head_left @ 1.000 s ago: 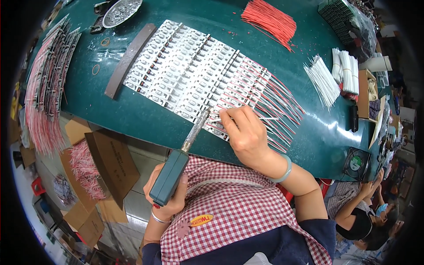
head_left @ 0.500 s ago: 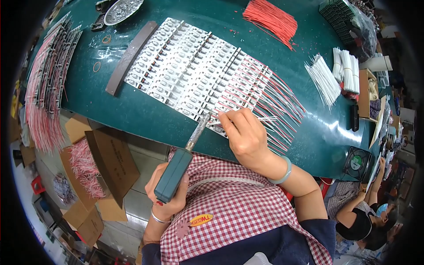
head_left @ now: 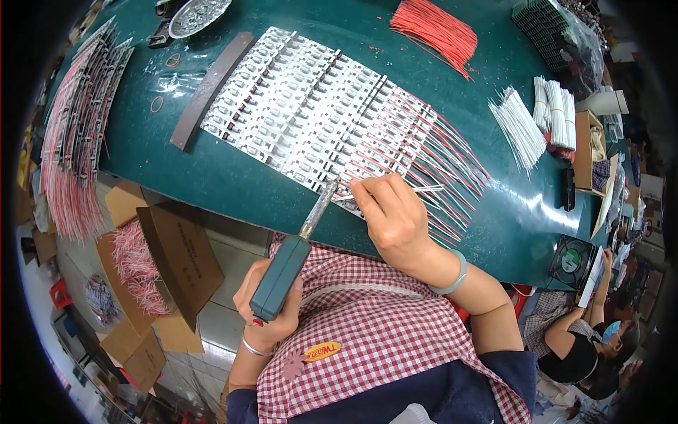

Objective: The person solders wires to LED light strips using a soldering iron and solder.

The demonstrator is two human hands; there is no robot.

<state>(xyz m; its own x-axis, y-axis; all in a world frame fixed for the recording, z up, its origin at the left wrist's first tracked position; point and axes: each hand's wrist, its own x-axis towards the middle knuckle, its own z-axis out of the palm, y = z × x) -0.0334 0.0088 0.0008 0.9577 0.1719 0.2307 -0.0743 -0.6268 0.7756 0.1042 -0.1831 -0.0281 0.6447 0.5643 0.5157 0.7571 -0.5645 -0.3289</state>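
My left hand [head_left: 281, 326] is wrapped round the green handle of a soldering iron [head_left: 281, 277]. The iron's metal tip points up to the near edge of a white panel of small circuit boards [head_left: 296, 106], set in rows. Close beside that tip, my right hand [head_left: 395, 218] pinches white wire [head_left: 429, 189], whose loose ends stick out to the right of the fingers. Whether the tip touches the board is too small to tell. Red and white wires [head_left: 452, 152] run from the panel's right-hand rows and fan out over the table.
A dark curved bar [head_left: 212, 92] lies along the panel's left edge. On the green table [head_left: 240, 194] are red wires [head_left: 434, 32], white wires [head_left: 518, 127], a metal dish [head_left: 198, 15] and wired strips [head_left: 85, 134]. A cardboard box [head_left: 176, 258] stands below left; a fan [head_left: 571, 259] sits right, near another person.
Both hands hold nearly the same pose, with the iron at the same spot. The view has shifted very slightly. At the far right, the other person's arm and a pale sheet have moved.
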